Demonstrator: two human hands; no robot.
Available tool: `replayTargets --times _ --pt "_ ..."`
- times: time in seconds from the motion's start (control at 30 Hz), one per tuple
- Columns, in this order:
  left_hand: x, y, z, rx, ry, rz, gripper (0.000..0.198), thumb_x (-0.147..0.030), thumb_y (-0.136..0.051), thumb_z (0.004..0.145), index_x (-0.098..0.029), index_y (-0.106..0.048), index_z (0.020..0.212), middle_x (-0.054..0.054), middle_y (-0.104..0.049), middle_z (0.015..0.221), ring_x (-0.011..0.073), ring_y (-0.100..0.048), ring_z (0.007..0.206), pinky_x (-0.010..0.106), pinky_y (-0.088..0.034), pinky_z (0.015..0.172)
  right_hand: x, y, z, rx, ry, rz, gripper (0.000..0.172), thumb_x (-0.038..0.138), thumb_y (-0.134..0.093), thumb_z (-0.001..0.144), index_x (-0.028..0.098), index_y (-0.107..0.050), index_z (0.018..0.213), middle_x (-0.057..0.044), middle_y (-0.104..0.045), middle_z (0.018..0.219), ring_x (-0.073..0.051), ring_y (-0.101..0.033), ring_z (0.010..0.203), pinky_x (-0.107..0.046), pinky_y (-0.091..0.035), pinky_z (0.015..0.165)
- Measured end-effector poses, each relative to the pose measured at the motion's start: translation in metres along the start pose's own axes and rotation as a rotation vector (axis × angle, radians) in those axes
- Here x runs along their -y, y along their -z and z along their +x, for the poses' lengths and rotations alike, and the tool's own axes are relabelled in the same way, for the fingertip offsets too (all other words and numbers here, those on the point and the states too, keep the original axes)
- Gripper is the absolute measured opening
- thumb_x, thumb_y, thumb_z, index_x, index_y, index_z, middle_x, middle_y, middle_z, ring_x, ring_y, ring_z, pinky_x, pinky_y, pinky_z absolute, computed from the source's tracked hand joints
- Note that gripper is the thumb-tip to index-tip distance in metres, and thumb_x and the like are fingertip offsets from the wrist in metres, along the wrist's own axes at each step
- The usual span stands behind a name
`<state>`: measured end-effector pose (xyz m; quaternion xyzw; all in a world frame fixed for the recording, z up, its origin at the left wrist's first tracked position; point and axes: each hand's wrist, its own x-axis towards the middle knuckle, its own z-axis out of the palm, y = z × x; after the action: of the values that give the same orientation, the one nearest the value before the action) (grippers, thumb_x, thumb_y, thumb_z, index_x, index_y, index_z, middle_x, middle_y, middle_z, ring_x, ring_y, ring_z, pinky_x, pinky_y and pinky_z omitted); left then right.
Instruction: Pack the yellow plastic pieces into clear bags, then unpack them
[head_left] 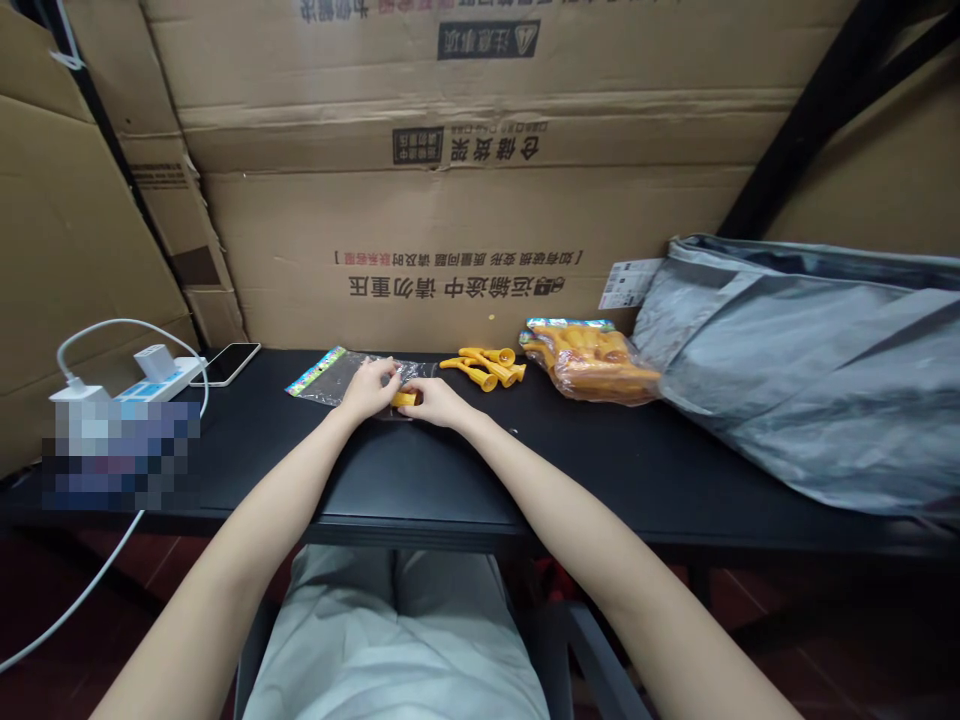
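Observation:
A clear plastic bag (334, 380) with a colourful header strip lies flat on the black table, its header toward the left. My left hand (369, 388) rests on the bag with its fingers bent and pressed onto the plastic. A yellow plastic toy horn (403, 399) shows between my two hands, at the bag. The fingers of my right hand (435, 402) close around its right end. Whether the horn sits inside the plastic or on it, I cannot tell. Several loose yellow horns (480, 372) lie in a small pile just right of my right hand.
A filled bag of horns (589, 365) leans near a large grey fabric bag (817, 380) on the right. A phone (226, 364), a power strip (161, 385) and a white cable (131, 322) occupy the left. Cardboard (450, 210) walls the back of the table (600, 470).

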<state>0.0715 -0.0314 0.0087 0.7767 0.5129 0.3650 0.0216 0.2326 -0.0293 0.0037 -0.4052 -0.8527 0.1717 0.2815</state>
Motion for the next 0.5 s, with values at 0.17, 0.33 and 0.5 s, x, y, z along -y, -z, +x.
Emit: replayTargets --times 0.17,0.33,0.5 --pt "0.02 0.028 0.004 -0.202 0.422 0.129 0.026 -0.031 -0.038 0.085 -0.022 -0.062 0.089 0.007 -0.07 0.099 0.0218 -0.062 0.098 0.033 -0.043 0.088 0.002 0.001 -0.002 0.055 0.013 -0.029 0.022 0.021 -0.066 0.072 0.014 -0.071 0.093 -0.006 -0.071 0.087 -0.016 -0.061 0.076 -0.023 -0.042 0.068" --pt "0.061 0.052 -0.001 -0.296 0.824 0.17 0.036 -0.032 -0.046 0.079 -0.02 -0.055 0.111 0.015 -0.062 0.119 0.0337 -0.055 0.113 0.051 -0.036 0.093 0.005 0.002 -0.002 0.054 0.011 -0.081 0.019 0.024 -0.063 0.075 0.016 -0.073 0.09 -0.005 -0.071 0.084 -0.017 -0.062 0.075 -0.024 -0.04 0.067" --pt "0.086 0.047 0.0 -0.196 0.916 0.06 0.034 -0.024 -0.056 0.067 -0.02 -0.061 0.1 0.015 -0.065 0.115 0.0347 -0.055 0.114 0.05 -0.038 0.093 0.004 0.002 0.0 -0.006 0.024 -0.08 0.018 0.026 -0.063 0.075 0.018 -0.073 0.088 -0.003 -0.07 0.08 -0.016 -0.06 0.074 -0.023 -0.038 0.066"
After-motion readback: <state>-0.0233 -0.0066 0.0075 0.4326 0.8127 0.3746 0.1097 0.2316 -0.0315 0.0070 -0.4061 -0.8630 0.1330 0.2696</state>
